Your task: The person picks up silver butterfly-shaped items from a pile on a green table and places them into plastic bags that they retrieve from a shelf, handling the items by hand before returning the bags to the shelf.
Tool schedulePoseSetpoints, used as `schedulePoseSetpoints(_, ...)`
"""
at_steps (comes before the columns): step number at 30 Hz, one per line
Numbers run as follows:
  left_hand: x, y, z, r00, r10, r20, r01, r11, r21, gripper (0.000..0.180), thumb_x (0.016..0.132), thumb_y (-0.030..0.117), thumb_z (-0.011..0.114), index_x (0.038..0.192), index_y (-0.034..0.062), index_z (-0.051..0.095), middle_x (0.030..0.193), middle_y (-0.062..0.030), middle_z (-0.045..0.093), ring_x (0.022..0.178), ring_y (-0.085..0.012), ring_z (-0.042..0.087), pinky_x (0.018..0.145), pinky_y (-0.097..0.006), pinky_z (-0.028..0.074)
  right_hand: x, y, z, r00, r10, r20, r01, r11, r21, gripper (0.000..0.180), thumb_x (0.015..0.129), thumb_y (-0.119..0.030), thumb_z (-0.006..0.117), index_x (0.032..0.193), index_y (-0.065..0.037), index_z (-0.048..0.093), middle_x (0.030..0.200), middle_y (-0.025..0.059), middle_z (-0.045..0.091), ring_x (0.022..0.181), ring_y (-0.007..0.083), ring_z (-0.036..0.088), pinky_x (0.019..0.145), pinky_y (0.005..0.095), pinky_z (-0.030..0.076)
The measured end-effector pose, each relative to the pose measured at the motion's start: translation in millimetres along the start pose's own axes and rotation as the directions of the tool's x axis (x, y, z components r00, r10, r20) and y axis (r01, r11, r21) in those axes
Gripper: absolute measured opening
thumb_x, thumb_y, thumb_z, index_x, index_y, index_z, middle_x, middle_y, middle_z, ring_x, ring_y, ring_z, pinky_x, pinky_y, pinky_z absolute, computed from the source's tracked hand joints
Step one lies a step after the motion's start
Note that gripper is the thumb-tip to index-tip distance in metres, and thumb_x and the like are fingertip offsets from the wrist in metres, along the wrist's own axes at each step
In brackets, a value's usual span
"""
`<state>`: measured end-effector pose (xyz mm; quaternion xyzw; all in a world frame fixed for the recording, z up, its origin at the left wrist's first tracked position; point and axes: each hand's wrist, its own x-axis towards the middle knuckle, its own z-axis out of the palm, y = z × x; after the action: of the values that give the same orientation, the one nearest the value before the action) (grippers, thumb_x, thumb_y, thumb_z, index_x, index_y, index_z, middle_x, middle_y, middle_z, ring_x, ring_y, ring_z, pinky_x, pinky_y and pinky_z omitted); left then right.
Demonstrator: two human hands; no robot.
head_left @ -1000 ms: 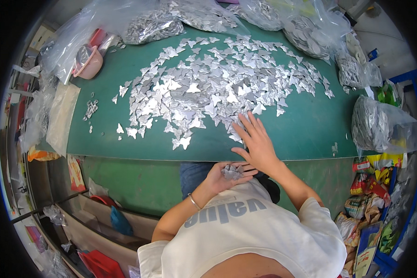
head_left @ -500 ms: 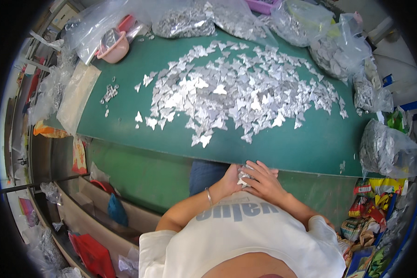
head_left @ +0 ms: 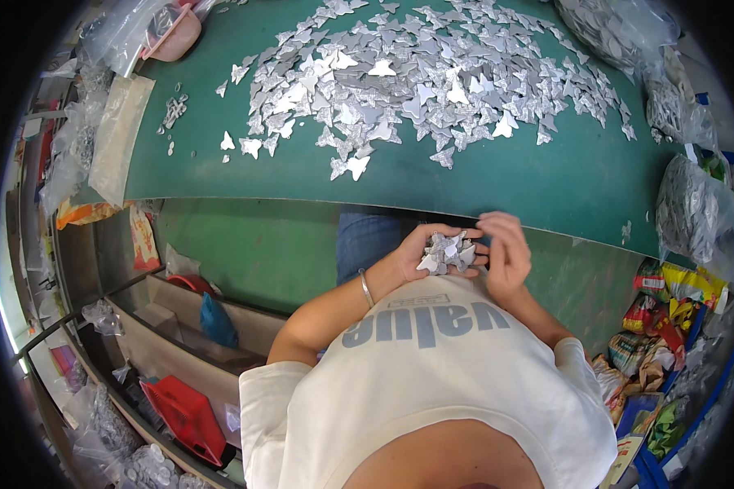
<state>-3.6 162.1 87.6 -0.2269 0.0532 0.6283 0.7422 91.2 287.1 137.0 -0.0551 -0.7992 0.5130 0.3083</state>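
Observation:
My left hand (head_left: 410,254), palm up, cups a small heap of silver butterfly-shaped metal pieces (head_left: 448,253) just in front of my shirt, below the table's near edge. Its fingertips show beyond the heap on the right. Beside it, my right hand (head_left: 507,254) is raised with fingers bent and apart, and I see nothing in it. Across the green table (head_left: 245,183) spreads a wide, loose layer of similar butterfly-shaped pieces (head_left: 400,90). A few of them lie apart at the layer's left and near edges.
Small metal bits (head_left: 172,112) and a flat plastic bag (head_left: 121,138) lie at the table's left. A pink basket (head_left: 174,37) stands at the far left. Filled clear bags (head_left: 693,212) line the right side. Lower left is a cardboard-coloured bin (head_left: 163,342) near a red tray (head_left: 189,417).
My hands have parted: the right has lifted off to the right, uncovering the heap in my left palm. The view has tipped downward, so the table sits higher in the picture.

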Motion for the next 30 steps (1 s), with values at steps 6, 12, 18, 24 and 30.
schedulePoseSetpoints(6,-19.9,0.2,21.8,0.979,0.168,-0.113,-0.156,0.982,0.108,0.033,0.082,0.018,0.047,0.107,-0.0025,0.051,0.101,-0.0217,0.056,0.091,-0.0328,0.056,0.076,-0.041,0.048,18.0,4.6,-10.9,0.982,0.118,-0.147,-0.116,0.993,0.022,0.015,0.081,0.008,0.043,0.09,0.006,0.055,0.082,0.0138,0.056,0.075,0.0204,0.054,0.068,0.028,0.043)
schedulePoseSetpoints(12,-50.1,-5.7,26.4,0.948,0.301,-0.101,-0.314,0.936,-0.157,0.029,0.081,0.015,0.049,0.108,0.0037,0.048,0.105,-0.0176,0.052,0.093,-0.0298,0.051,0.07,-0.037,0.046,31.7,12.7,-12.9,0.981,0.134,-0.14,-0.134,0.991,0.011,0.016,0.081,0.008,0.044,0.092,0.004,0.055,0.09,0.0123,0.053,0.079,0.0179,0.052,0.072,0.0263,0.042)
schedulePoseSetpoints(18,-91.1,-5.1,50.8,0.874,0.459,-0.158,-0.48,0.768,-0.425,0.025,0.078,0.011,0.05,0.102,0.0065,0.054,0.105,-0.0146,0.05,0.098,-0.0282,0.047,0.077,-0.039,0.045,40.1,25.8,-20.4,0.972,0.131,-0.197,-0.144,0.988,-0.053,0.018,0.083,0.007,0.043,0.096,0.004,0.054,0.105,0.0115,0.045,0.089,0.0159,0.049,0.079,0.0256,0.04)
schedulePoseSetpoints(24,-81.3,52.8,114.5,0.725,0.683,-0.094,-0.674,0.673,-0.304,0.03,0.078,0.01,0.049,0.107,0.0063,0.05,0.109,-0.017,0.049,0.101,-0.0315,0.048,0.085,-0.044,0.044,47.7,25.2,-22.4,0.977,0.064,-0.203,-0.108,0.971,-0.211,0.014,0.081,0.004,0.047,0.092,0.002,0.055,0.099,0.0127,0.049,0.091,0.0217,0.049,0.081,0.0294,0.039)
schedulePoseSetpoints(30,7.2,150.7,197.8,0.687,0.718,0.11,-0.662,0.681,-0.312,0.031,0.079,0.008,0.043,0.109,0.0022,0.048,0.11,-0.0194,0.047,0.103,-0.0322,0.046,0.088,-0.046,0.042,50.5,17.8,-20.1,0.96,0.021,-0.278,-0.101,0.955,-0.277,0.017,0.077,0.006,0.049,0.09,0.002,0.057,0.097,0.0167,0.049,0.087,0.0279,0.053,0.078,0.0336,0.042)
